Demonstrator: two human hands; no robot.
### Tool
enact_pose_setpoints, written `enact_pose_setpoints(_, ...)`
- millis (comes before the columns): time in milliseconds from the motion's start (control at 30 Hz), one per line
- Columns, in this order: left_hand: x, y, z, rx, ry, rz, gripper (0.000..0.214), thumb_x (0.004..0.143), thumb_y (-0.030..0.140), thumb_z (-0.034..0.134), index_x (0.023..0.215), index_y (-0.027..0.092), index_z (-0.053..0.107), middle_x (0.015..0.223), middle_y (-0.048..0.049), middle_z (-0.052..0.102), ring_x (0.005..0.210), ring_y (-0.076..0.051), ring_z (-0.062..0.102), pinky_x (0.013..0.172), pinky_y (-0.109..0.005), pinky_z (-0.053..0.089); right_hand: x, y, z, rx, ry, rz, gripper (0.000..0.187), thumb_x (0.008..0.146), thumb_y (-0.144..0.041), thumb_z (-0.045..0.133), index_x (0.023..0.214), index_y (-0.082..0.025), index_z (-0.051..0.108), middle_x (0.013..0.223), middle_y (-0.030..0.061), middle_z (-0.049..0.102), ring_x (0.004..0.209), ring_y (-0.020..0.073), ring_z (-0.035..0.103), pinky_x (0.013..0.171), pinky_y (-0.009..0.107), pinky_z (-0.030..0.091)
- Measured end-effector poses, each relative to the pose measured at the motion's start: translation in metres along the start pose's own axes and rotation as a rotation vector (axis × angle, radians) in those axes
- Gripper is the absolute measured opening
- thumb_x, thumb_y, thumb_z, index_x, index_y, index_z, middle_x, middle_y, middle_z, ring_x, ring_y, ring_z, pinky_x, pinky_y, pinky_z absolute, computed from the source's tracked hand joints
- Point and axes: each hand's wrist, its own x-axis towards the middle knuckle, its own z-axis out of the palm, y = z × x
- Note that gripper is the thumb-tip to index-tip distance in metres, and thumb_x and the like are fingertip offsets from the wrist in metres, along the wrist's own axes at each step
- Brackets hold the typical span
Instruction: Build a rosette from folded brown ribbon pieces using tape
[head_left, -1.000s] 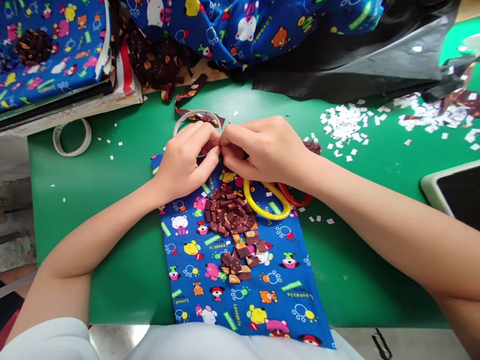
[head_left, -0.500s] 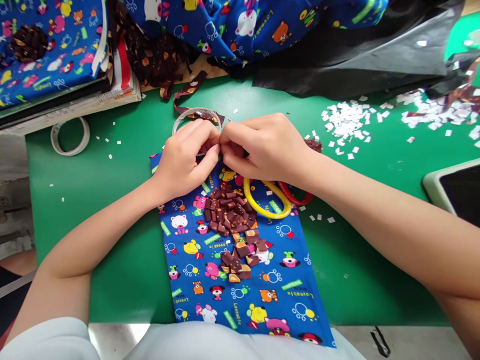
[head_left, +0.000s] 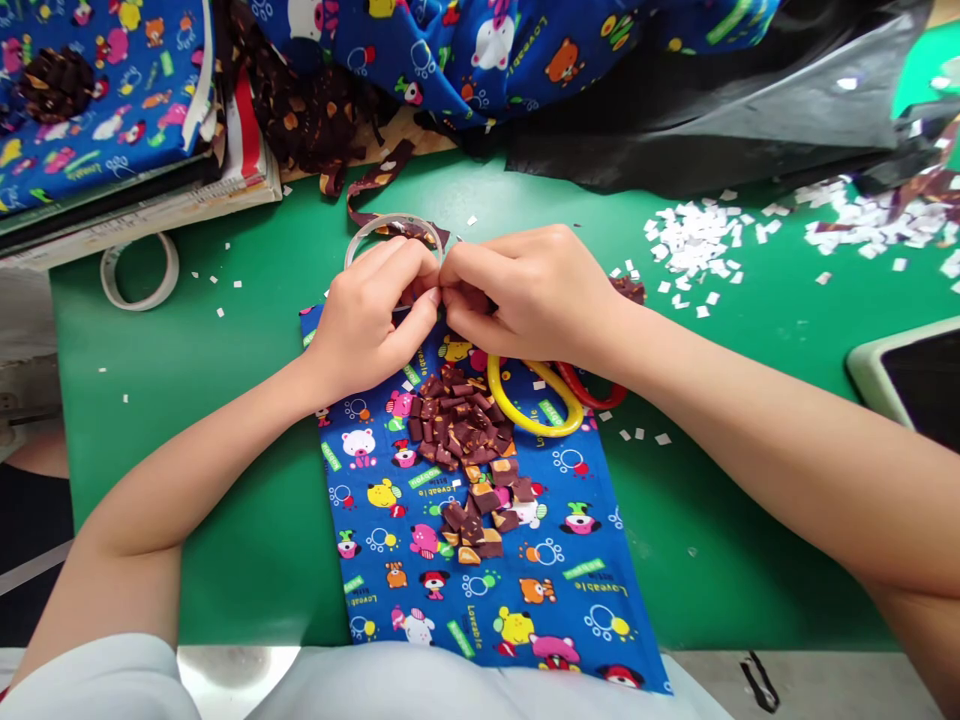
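My left hand [head_left: 375, 315] and my right hand [head_left: 525, 295] meet fingertip to fingertip over the far end of a blue cartoon-print cloth [head_left: 480, 560]. Both pinch a small item between them; my fingers hide what it is. A pile of small brown fabric pieces [head_left: 465, 455] lies on the cloth just below my hands. Scissors with a yellow handle [head_left: 532, 400] and a red handle [head_left: 592, 395] rest under my right wrist. A clear tape roll [head_left: 390, 235] sits just beyond my left fingers.
The green table [head_left: 187, 400] carries white paper bits [head_left: 697, 250] at the right and another tape roll [head_left: 139, 275] at the left. Stacked print fabric [head_left: 97, 90], brown strips [head_left: 315, 110] and black plastic [head_left: 712, 120] line the back. A tablet [head_left: 907, 380] lies at the right edge.
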Motion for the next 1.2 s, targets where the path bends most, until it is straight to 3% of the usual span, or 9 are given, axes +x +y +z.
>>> enact_pose_setpoints(400,0.0002,0.0003,0.0004,0.006,0.027,0.023,0.010,0.088,0.021,0.047,0.079,0.021,0.044,0.074,0.0003,0.055,0.068,-0.014,0.056,0.064,-0.031,0.048,-0.0009,0.0018,0.0009,-0.028,0.013,-0.027,0.030,0.093,-0.026,0.032,0.083,-0.015,0.058,0.064,0.0012,0.055,0.053,0.0094,0.039,0.053,0.027,0.022)
enact_pose_setpoints(733,-0.0007,0.0024,-0.0005,0.019,0.039,0.011,0.012,0.090,0.024,0.047,0.078,0.021,0.046,0.073,0.0009,0.055,0.068,-0.013,0.057,0.065,-0.029,0.048,-0.0015,0.0035,0.0032,-0.023,0.116,-0.079,0.028,0.092,-0.026,0.033,0.077,-0.016,0.055,0.058,-0.0021,0.047,0.050,0.0074,0.034,0.051,0.024,0.023)
enact_pose_setpoints(1200,-0.0005,0.0010,-0.0001,0.014,0.032,0.011,0.011,0.091,0.024,0.047,0.080,0.021,0.047,0.073,0.0003,0.055,0.068,-0.014,0.058,0.066,-0.031,0.048,-0.0031,0.0047,0.0051,-0.007,0.110,-0.051,0.028,0.092,-0.028,0.035,0.080,-0.016,0.056,0.061,-0.0010,0.050,0.053,0.0080,0.039,0.052,0.025,0.024)
